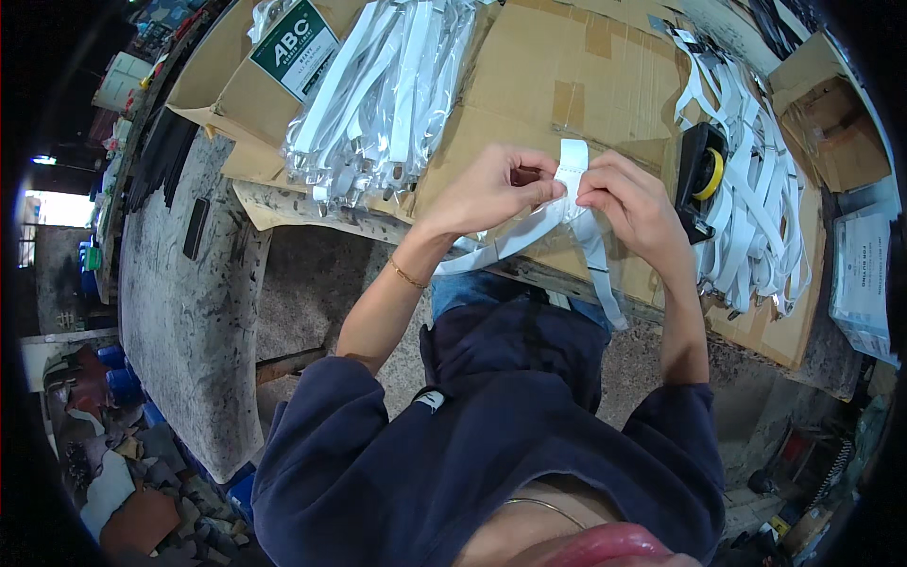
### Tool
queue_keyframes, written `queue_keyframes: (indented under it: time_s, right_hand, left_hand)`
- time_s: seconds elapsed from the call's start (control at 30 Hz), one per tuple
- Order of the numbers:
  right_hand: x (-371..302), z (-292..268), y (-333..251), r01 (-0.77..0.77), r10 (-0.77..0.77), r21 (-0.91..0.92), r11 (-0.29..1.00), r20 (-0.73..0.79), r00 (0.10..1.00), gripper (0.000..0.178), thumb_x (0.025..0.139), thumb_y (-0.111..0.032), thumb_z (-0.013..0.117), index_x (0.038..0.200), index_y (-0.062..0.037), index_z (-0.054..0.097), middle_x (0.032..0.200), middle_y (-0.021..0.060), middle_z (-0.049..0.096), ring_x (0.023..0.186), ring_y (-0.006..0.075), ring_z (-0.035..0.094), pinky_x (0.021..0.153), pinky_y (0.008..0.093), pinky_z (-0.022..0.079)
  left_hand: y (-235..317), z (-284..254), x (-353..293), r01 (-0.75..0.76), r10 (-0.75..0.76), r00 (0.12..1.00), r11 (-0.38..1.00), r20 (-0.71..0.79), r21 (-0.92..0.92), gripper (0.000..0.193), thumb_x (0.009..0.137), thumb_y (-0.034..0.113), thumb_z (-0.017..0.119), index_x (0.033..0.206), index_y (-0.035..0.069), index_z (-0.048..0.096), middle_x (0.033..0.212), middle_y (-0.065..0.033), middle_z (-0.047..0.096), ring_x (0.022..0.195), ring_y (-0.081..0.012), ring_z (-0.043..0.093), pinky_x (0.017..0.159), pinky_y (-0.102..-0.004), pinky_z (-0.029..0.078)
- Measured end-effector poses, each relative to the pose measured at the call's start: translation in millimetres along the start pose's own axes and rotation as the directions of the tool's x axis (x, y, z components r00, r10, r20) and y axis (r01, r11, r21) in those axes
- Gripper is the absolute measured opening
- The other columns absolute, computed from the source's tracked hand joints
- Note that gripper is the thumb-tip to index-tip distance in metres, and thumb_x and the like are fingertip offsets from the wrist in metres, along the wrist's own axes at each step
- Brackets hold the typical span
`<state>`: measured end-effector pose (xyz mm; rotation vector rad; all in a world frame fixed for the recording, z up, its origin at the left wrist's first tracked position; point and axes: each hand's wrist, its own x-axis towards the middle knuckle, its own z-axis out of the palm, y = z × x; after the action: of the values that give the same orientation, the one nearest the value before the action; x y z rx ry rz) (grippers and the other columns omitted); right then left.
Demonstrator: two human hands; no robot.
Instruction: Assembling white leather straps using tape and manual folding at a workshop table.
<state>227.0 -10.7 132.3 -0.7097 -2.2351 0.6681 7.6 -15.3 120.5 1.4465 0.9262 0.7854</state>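
My left hand [493, 192] and my right hand [639, 203] meet above the cardboard-covered table edge. Both pinch a pair of white suspenders [593, 248] at the place where its straps join. A short white end stands up between my fingers, and two straps hang down toward my lap. What the fingertips press on at the join is partly hidden. Right of my right hand is a black tape dispenser [693, 180] with a yellow core. Beyond it lies a tangled heap of loose white suspenders [756, 203]. Left of my hands are several suspenders in clear plastic bags [378, 104].
Flattened cardboard [529, 85] covers the table. An open carton [213, 71] with a green printed card stands at the far left. A phone-like dark slab [196, 228] lies on the grey surface. At right are another open box [831, 123] and a stack of clear packets [862, 274].
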Motion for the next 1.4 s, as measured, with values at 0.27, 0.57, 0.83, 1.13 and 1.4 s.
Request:
queue_keyframes:
  time_s: [0.27,0.57,0.83,1.13,1.4]
  right_hand:
    - [0.1,9.9,-4.2,-0.048,0.036,-0.123,0.991,-0.099,0.994,0.015,0.079,-0.005,0.068,0.087,0.0004,0.057,0.115,0.0119,0.051,0.087,0.0293,0.057,0.074,0.0376,0.048]
    - [8.6,12.2,0.5,0.069,-0.100,-0.190,0.979,-0.160,0.982,0.014,0.082,-0.007,0.068,0.089,-0.0006,0.058,0.121,0.0122,0.048,0.102,0.0275,0.057,0.084,0.0363,0.047]
    - [8.4,22.7,9.9,0.079,-0.082,-0.021,0.997,-0.250,0.965,0.008,0.087,-0.005,0.062,0.087,0.0001,0.056,0.126,0.0164,0.044,0.097,0.0272,0.057,0.086,0.0356,0.046]
    - [7.8,21.0,11.7,0.052,-0.019,0.151,0.987,-0.211,0.977,0.010,0.090,-0.009,0.061,0.087,-0.0007,0.056,0.126,0.0151,0.047,0.096,0.0232,0.055,0.086,0.0333,0.044]
    - [10.3,25.6,12.0,-0.021,0.091,0.291,0.957,-0.231,0.969,0.010,0.091,-0.011,0.058,0.092,-0.0007,0.056,0.123,0.0133,0.050,0.108,0.0238,0.052,0.094,0.0322,0.040]
  left_hand:
    - [5.3,-0.7,0.8,0.020,-0.020,1.000,1.000,-0.012,-0.017,0.016,0.088,0.013,0.066,0.082,-0.002,0.064,0.070,0.0035,0.055,0.065,-0.0041,0.047,0.058,-0.0217,0.038]
    - [8.6,-1.2,4.2,-0.033,0.033,0.999,0.999,-0.010,0.002,0.016,0.087,0.014,0.067,0.086,-0.002,0.065,0.071,0.0040,0.055,0.065,-0.0039,0.046,0.057,-0.0217,0.037]
    - [2.2,5.6,10.3,-0.063,0.060,0.996,0.997,-0.060,-0.049,0.015,0.083,0.014,0.066,0.080,-0.001,0.063,0.066,0.0064,0.044,0.062,-0.0020,0.041,0.053,-0.0219,0.031]
    - [10.1,11.8,11.7,0.037,-0.033,0.997,0.998,-0.067,0.053,0.015,0.083,0.009,0.066,0.093,-0.002,0.065,0.083,0.0000,0.064,0.076,-0.0047,0.057,0.068,-0.0206,0.045]
    - [1.0,4.7,14.3,0.011,-0.021,0.999,0.965,-0.036,-0.261,0.018,0.084,0.011,0.071,0.095,-0.001,0.065,0.088,-0.0021,0.064,0.082,-0.0078,0.059,0.071,-0.0216,0.046]
